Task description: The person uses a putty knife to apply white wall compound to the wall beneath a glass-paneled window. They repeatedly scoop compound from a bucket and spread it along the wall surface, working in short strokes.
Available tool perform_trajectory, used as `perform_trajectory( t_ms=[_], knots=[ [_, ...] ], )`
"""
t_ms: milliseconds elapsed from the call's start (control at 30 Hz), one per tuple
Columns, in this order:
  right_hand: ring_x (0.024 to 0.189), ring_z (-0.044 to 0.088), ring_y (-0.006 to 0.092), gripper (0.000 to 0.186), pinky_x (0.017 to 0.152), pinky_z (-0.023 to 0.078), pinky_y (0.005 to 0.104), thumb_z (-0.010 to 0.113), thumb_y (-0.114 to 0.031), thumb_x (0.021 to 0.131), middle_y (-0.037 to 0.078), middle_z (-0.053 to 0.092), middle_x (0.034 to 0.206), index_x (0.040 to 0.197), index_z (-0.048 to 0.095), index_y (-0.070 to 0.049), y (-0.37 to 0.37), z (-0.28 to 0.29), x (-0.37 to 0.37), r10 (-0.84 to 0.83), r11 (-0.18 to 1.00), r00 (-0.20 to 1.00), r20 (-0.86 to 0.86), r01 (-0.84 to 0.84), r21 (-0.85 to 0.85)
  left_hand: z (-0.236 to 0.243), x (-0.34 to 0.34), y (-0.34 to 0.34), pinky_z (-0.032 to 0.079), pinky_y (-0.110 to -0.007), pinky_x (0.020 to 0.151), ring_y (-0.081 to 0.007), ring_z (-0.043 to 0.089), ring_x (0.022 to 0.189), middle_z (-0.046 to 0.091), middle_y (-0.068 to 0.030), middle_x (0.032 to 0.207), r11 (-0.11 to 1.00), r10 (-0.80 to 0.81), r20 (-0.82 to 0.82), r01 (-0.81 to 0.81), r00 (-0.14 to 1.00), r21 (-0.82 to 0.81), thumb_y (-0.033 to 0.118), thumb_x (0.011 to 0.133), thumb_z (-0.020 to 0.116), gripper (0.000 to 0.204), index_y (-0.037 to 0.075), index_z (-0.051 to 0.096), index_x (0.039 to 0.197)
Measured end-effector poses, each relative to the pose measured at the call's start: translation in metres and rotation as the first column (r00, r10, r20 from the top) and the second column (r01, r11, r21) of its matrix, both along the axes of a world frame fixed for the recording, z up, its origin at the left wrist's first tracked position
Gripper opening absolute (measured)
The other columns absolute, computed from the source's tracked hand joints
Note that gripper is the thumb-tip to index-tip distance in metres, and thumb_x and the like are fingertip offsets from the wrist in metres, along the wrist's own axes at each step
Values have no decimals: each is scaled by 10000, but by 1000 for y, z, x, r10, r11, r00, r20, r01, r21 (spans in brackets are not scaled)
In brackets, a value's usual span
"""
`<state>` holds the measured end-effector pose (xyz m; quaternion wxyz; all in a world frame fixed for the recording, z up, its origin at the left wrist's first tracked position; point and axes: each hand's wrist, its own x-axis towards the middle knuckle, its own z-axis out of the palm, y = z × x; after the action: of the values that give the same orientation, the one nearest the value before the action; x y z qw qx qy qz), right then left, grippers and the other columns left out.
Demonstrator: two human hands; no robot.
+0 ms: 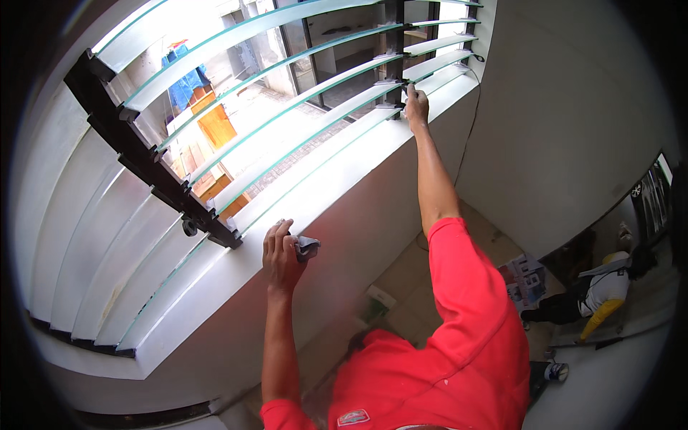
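My left hand [282, 256] is raised over the near white window sill [247, 266], its fingers curled round a crumpled grey rag [307, 248]. Out to the right, my right hand [416, 107] is closed at the black middle upright [395, 54] of a louvre window. Its fingers pinch a small black lever [407, 84] low on that upright; the hand partly hides it. Long glass slats [287, 147], tilted, run between this upright and the black left upright [136, 161]. A black knob [189, 226] sticks out low on the left one.
A cable [469, 136] hangs down the wall corner at the right. Lower right, another person [605, 290] in a white top with yellow sleeves bends forward. A can [556, 372] stands near them. Beyond the slats are a blue tarp [188, 82] and orange-brown wooden pieces [213, 122].
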<state>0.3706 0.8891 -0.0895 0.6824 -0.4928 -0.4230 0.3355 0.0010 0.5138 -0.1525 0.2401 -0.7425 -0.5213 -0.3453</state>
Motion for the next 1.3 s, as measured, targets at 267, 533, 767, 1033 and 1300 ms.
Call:
perform_trajectory(
  t_ms=[267,533,767,1033,1300],
  knots=[
    [673,662,391,465,671,530,486,504,-370,1033,236,667,837,928,625,66,8,6,-5,-276,960,889,366,270,69,-14,5,9,580,-439,949,-303,713,1053,709,-91,1194,993,121,-28,-121,992,8,56,901,647,122,72,526,901],
    [466,532,195,407,386,418,351,554,-353,1059,96,552,668,964,607,38,-4,19,5,-171,985,911,374,171,33,-11,6,9,575,-388,972,-242,712,1072,708,-66,1213,983,182,-87,-183,980,-3,115,969,585,76,101,554,902],
    [431,526,220,426,423,420,398,574,-347,1014,131,570,641,871,605,53,-6,25,21,-80,996,911,404,63,56,-11,7,8,570,-375,968,-233,709,1071,706,-68,1218,977,210,-95,-213,973,-24,128,977,581,66,92,578,922],
    [774,689,421,462,731,528,486,598,-407,1015,241,695,817,933,683,39,13,39,42,-202,979,664,720,146,140,-10,10,10,577,-400,947,-278,709,1039,710,-78,1191,979,198,-66,-201,978,-38,86,938,603,53,72,563,908],
    [760,669,395,484,732,516,472,638,-427,994,245,690,817,857,679,36,13,86,47,-229,973,471,852,99,207,-12,12,12,576,-405,953,-280,708,1041,709,-87,1195,981,194,-50,-195,980,-10,68,912,625,51,66,577,930]
  ],
)
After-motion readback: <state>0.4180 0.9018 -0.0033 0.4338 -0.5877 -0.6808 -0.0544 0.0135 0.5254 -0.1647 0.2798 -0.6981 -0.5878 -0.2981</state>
